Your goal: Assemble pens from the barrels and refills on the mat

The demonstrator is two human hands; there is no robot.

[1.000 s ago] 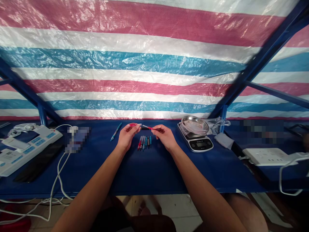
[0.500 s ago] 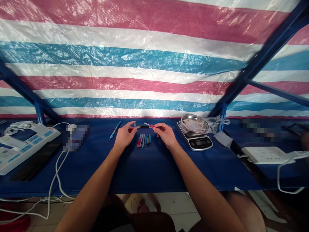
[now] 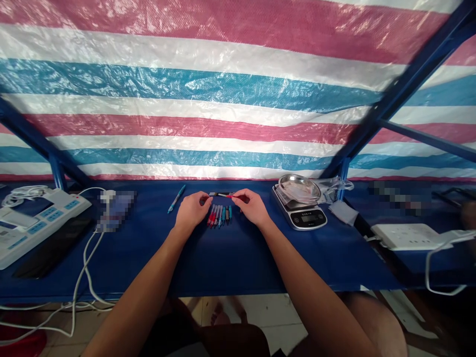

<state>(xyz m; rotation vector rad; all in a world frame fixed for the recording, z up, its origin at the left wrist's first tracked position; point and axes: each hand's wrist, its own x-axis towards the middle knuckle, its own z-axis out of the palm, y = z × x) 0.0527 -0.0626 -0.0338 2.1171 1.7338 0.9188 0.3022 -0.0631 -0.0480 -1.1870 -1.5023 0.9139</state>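
My right hand (image 3: 253, 206) is closed in a pinch on a thin red-and-white pen part (image 3: 226, 196), which points left. Opposite it, the fingertips of my left hand (image 3: 193, 207) are pressed together near the part's left tip; what they hold is too small to make out. Dark pens or pen parts (image 3: 219, 193) lie level just behind, between the two hands. Closer to me, several short red, clear, teal and grey pen pieces (image 3: 220, 216) lie side by side in a row. A teal pen (image 3: 176, 199) rests slanted to the left of my left hand.
Right of my hands stands a digital kitchen scale (image 3: 308, 218) with a metal dish (image 3: 299, 188) and plastic bags. White power strips (image 3: 48, 215) and cables lie at the left, with a dark phone-like slab (image 3: 55, 250). Another white socket block (image 3: 407, 238) sits far right. Blue frame bars (image 3: 394, 94) slope at both sides.
The red-and-white part in my right hand has swung from a slant to nearly level. Both hands are closer together at the fingertips, and my left fingers, raised before, have curled down.
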